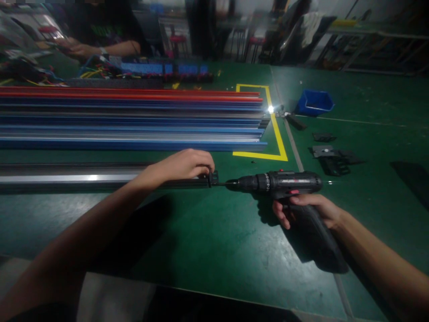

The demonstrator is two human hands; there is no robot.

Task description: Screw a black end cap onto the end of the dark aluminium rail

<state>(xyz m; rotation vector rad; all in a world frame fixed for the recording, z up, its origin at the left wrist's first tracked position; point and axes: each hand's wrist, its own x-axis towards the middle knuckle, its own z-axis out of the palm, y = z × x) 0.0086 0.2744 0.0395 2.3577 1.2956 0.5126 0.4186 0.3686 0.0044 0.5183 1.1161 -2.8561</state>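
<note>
A long dark metal rail lies across the green table, running in from the left. My left hand is curled over the rail's right end, fingers pressed on a small black end piece. My right hand grips the handle of a black cordless drill. The drill lies level, its bit pointing left and touching the end piece.
A stack of red, blue and silver rails lies behind. Yellow tape marks a rectangle on the table. A blue bin and black flat parts sit at the right. Another person's arms work at the far left.
</note>
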